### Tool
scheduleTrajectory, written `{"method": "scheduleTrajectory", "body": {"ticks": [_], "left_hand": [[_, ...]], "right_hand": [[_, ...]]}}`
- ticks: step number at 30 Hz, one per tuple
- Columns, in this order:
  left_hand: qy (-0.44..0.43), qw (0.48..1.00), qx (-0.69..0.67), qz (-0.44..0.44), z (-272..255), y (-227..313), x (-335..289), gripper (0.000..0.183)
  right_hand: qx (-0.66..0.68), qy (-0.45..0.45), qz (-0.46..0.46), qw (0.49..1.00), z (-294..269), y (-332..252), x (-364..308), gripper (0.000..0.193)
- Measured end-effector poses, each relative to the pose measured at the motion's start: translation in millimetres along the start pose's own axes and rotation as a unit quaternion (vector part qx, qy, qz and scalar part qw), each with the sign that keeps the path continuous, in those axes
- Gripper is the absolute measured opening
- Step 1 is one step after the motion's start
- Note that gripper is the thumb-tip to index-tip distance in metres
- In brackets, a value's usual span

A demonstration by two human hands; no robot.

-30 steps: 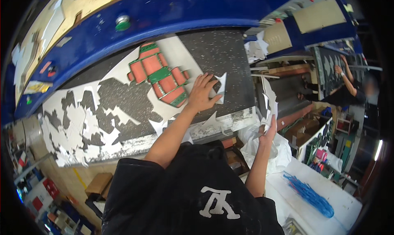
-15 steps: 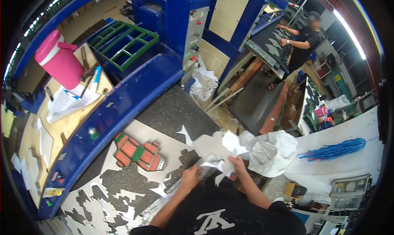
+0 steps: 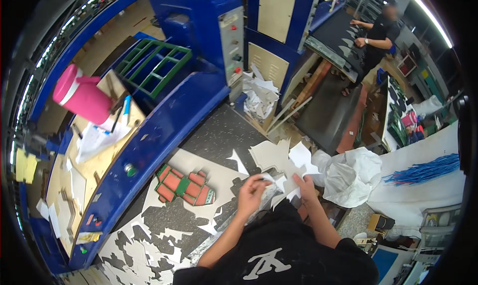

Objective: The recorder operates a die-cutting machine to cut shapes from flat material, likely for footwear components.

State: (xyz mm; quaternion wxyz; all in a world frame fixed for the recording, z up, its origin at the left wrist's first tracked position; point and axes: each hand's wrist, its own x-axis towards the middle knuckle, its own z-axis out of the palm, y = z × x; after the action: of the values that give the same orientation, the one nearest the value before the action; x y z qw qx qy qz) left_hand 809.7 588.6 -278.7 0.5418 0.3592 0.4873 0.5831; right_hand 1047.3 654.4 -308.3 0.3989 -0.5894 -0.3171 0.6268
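Note:
My right hand (image 3: pixel 305 189) is closed on a white cut-out sheet scrap (image 3: pixel 280 181) with a jagged outline, held in front of my body. My left hand (image 3: pixel 250 195) is at the left side of that scrap, fingers curled with the tips close together; what they grip, if anything, is too small to make out. Just beyond my hands lies a larger off-white sheet remnant (image 3: pixel 271 154), beside a bright white piece (image 3: pixel 301 158). A red and green cutting die (image 3: pixel 185 186) rests on a pale sheet on the dark speckled work surface (image 3: pixel 211 130), left of my hands.
Cut scraps (image 3: pixel 134 250) cover the surface at the lower left. A blue press machine (image 3: pixel 164 118) with a green frame (image 3: pixel 154 66) and a pink jug (image 3: pixel 84 98) stands left. A white bag (image 3: pixel 353 178) and blue cords (image 3: pixel 423 169) are right. A co-worker (image 3: pixel 381 36) stands at the far right.
My left hand has lifted from lower along the scrap, its fingers now curled near the scrap's left end. The right hand keeps hold of the scrap. The whole view has shifted slightly.

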Motion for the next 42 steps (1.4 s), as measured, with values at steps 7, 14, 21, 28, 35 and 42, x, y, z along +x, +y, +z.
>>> {"method": "scheduleTrajectory", "body": {"ticks": [7, 14, 21, 28, 35, 42], "left_hand": [[0.235, 0.967, 0.043, -0.090, -62.8, -34.6, 8.7, 0.027], [0.348, 0.912, 0.121, -0.183, -64.4, -32.7, -37.5, 0.032], [0.380, 0.892, 0.183, -0.165, -55.1, 11.5, -65.6, 0.033], [0.503, 0.719, 0.442, -0.187, -141.3, -11.8, -243.8, 0.030], [0.384, 0.817, 0.389, -0.183, -208.7, -31.1, -343.7, 0.038], [0.344, 0.879, 0.316, -0.095, -263.3, -33.1, -384.5, 0.036]], "right_hand": [[0.077, 0.063, -0.076, 0.992, -25.3, -52.6, 224.6, 0.044], [-0.049, -0.153, 0.007, 0.987, 117.5, -49.4, 583.1, 0.098], [-0.392, -0.077, -0.296, 0.868, 135.2, 1.4, 571.5, 0.100], [-0.294, -0.112, -0.410, 0.856, 97.0, 39.7, 153.5, 0.022], [-0.495, -0.544, -0.203, 0.647, 184.4, 159.2, -118.1, 0.058], [-0.654, -0.455, -0.303, 0.523, 186.9, 196.5, -176.4, 0.067]]}}
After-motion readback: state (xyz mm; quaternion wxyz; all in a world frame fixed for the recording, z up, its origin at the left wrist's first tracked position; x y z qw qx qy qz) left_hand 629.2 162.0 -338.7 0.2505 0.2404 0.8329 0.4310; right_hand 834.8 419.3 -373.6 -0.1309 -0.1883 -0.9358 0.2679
